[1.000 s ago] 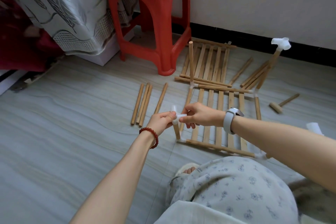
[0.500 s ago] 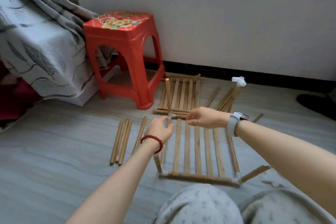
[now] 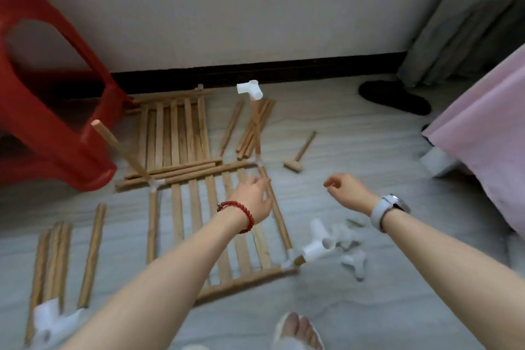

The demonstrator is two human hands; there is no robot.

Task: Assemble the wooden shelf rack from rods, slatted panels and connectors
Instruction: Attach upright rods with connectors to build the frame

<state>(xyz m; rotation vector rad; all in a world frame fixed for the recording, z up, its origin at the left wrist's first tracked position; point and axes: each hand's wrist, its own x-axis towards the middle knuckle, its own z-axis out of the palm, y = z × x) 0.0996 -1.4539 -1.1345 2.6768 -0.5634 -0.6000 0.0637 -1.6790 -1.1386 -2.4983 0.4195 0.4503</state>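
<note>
Grey floor tiles run to a dark skirting board, and the half-built rack lies flat on them. Her left hand (image 3: 252,199) hovers with loose fingers over the frame's right-hand rod (image 3: 277,207); whether it touches is unclear. Her right hand (image 3: 345,189) hangs apart, loosely curled, holding nothing. Between the rods sits the slatted panel (image 3: 196,207), light and stiff I'd guess, best lifted by its rods near the corner connector (image 3: 291,260). Loose connectors (image 3: 338,247) look slick and small. A mallet (image 3: 298,158) and red stool (image 3: 54,128) stand beyond.

Head view, looking down over floor (image 3: 369,150).
</note>
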